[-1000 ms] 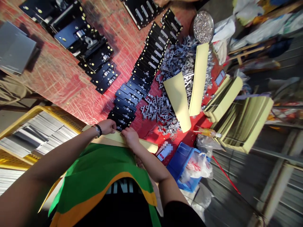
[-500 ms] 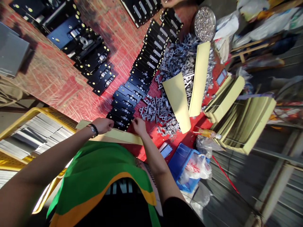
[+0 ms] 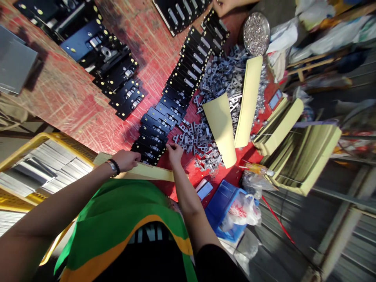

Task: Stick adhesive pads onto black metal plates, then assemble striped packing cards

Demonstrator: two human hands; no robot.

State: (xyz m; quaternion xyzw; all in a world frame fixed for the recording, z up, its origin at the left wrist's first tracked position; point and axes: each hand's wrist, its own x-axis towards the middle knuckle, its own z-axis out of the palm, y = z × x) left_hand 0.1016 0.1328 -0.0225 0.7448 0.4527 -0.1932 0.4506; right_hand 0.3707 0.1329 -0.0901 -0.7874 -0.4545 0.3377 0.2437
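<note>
A row of overlapping black metal plates [image 3: 155, 131] with small silver fittings runs away from me across the red table. Its near end lies between my hands. My left hand [image 3: 128, 159] is closed, fingers curled against the left end of the nearest plates, just above a strip of yellowish card [image 3: 152, 171]. Thumb and fingers of my right hand [image 3: 175, 152] are pinched together at the right end of the near plates. What either hand grips is too small or hidden to make out. Loose silver metal clips [image 3: 192, 137] lie in a heap just beyond my right hand.
Yellow card sheets [image 3: 220, 127] lie over the clips, near a round dish of small metal parts [image 3: 256, 34]. Another person's hand [image 3: 221, 6] is at the far edge. Stacked black plates [image 3: 114, 74], a yellow crate [image 3: 44, 141], a phone [image 3: 204, 190] and a blue bin [image 3: 221, 205] surround me.
My right hand has moved slightly up along the plates' right end, its fingers still pinched. My left hand stays at the left end. The other person's hand has shifted right.
</note>
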